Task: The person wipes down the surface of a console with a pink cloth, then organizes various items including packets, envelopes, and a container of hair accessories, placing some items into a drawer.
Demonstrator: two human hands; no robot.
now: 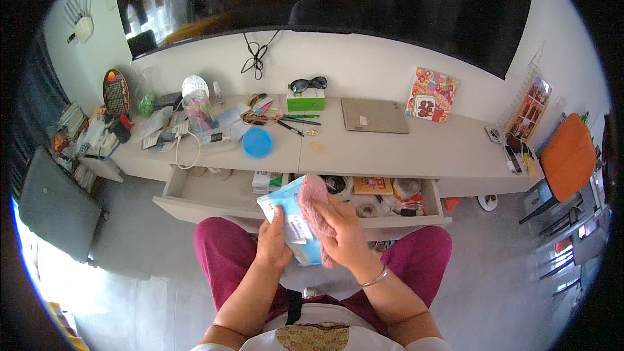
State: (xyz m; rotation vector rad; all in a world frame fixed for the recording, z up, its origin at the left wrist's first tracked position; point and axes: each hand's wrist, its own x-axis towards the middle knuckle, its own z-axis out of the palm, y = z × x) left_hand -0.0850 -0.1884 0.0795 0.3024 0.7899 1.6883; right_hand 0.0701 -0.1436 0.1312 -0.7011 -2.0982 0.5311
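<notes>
My left hand (pixel 274 243) grips the left side of a light-blue and white plastic packet (pixel 294 214), its thumb on top. A white label with print sits on the packet's face. In my right hand (pixel 345 234) is a pink fluffy cloth (pixel 316 200), pressed against the packet's right side and covering part of it. Both are held above my lap, in front of two pulled-out drawers. Beyond the packet, the left drawer (pixel 209 192) holds a stack of small packs (pixel 265 181). An orange booklet (pixel 373 185), tape rolls and small items fill the right drawer (pixel 404 222).
On the long cabinet top (pixel 351 153) are a blue round lid (pixel 257 142), a laptop-like flat case (pixel 374 115), sunglasses (pixel 308 84) on a green box (pixel 305 101), pens and clutter at left. A large television (pixel 321 0) hangs above. Chairs (pixel 568 158) stand at the right.
</notes>
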